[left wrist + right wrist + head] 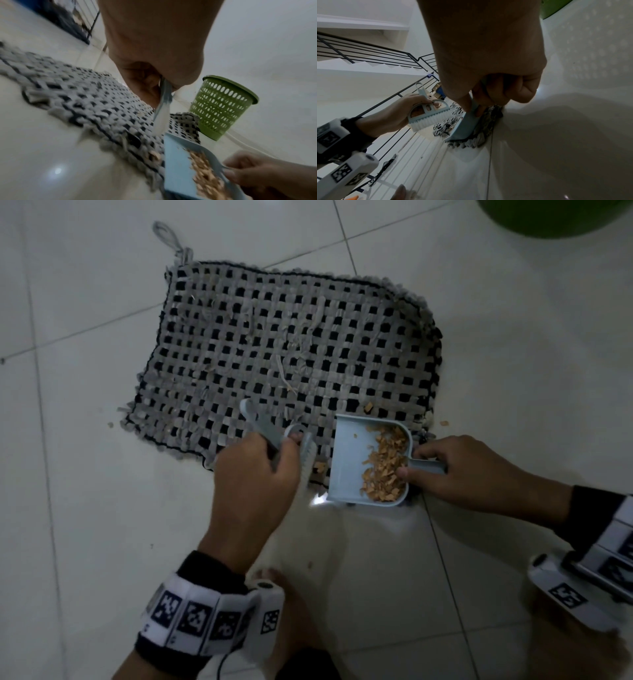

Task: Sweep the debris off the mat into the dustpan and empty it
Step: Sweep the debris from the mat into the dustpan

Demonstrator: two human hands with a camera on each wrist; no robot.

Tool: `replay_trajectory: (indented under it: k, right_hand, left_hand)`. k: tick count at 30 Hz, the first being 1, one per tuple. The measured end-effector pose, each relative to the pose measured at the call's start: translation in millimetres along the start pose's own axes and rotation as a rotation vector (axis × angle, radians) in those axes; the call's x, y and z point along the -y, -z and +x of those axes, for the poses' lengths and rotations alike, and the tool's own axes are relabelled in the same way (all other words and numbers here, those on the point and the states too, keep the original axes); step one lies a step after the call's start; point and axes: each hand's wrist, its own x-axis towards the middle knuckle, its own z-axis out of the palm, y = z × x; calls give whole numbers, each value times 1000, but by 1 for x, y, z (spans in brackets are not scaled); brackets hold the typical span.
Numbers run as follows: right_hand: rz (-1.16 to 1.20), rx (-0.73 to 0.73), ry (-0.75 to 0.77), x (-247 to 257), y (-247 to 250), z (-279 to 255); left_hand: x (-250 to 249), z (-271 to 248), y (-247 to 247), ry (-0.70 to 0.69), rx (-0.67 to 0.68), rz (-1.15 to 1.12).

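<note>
Black-grey checked mat (291, 344), blue dustpan (349, 460)

The mat (291, 347) is coarse woven cloth strips, matt, frayed at the edges. The dustpan (349, 460) and brush (428, 115) look like smooth plastic. The floor (85, 491) is glossy tile. The bin (221, 106) is perforated plastic.

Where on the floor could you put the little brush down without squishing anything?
Bare tile lies left of the mat, and more right of it, toward the green basket. It is crowded at the mat's near corner: the brush in the left hand, the dustpan in the right hand, and loose debris.
</note>
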Motion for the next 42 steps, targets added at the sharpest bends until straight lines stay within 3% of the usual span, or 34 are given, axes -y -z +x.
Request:
replay_trajectory:
  k: [6, 9, 12, 15, 18, 20, 23, 26, 28, 34, 38, 40, 42]
  right_hand:
    - [-4, 3, -11, -1, -1, 1]
    - [2, 0, -2, -1, -1, 1]
    - [10, 7, 2, -1, -1, 1]
    - [-6, 6, -5, -1, -1, 1]
    - [-11, 5, -4, 0, -1, 2]
    - [-23, 1, 6, -1, -1, 3]
    - [-4, 10, 5, -3, -2, 4]
    - [1, 19, 13, -3, -2, 4]
    - [10, 26, 15, -3, -1, 4]
    - [19, 20, 5, -5, -1, 4]
    - [36, 27, 6, -5, -1, 4]
    - [41, 19, 5, -6, -2, 4]
    - [50, 12, 3, -7, -3, 4]
  left_hand:
    - [21, 16, 18, 76, 121, 143]
    - [11, 14, 12, 31, 159, 245]
    - [1, 10, 0, 7, 172, 135]
    - [-1, 9, 1, 9, 115, 48]
    - [-4, 8, 11, -10, 42, 203]
    - [-7, 6, 7, -24, 84, 271]
    - [-5, 3, -8, -87, 150, 190]
    - [-2, 3, -5, -40, 72, 69]
    - [-2, 2, 4, -36, -11, 110]
    - [-7, -5, -15, -144, 96, 125]
    - [-9, -8, -21, -133, 18, 8]
    - [-3, -7, -20, -146, -39, 70]
    - [0, -7, -25, -178, -11, 137]
